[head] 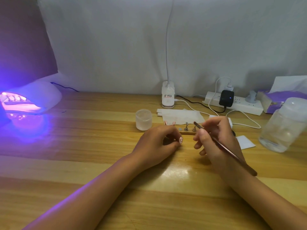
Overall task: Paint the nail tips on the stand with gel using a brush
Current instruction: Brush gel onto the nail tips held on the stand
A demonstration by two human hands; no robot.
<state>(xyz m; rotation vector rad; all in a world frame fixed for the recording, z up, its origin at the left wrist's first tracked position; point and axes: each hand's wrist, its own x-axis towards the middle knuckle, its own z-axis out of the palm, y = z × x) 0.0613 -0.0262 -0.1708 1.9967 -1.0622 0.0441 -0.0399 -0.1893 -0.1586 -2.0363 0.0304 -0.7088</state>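
- Here, the big wooden table point(83, 163) is smooth and shiny, with a white cloth wall point(116, 47) behind it.
- On the far left a nail lamp point(31, 98) glows purple. A big clear jar point(284, 125) and a white power strip point(239, 103) sit on the right.
- The left hand point(157, 145) is curled shut on a pink nail tip point(181, 140), pinched in its fingers low by the table.
- The right hand point(219, 140) is closed around a thin brush point(232, 155), held like a pencil. Its tip points up, near the stand point(187, 132).
- The stand is just behind both hands, with two pink tips point(169, 123) on it.
- The small frosted pot point(143, 120) maybe holds the gel; I can't tell.
- The little tip could slip from the fingers, or wet gel could smear on skin if the brush wobbles.
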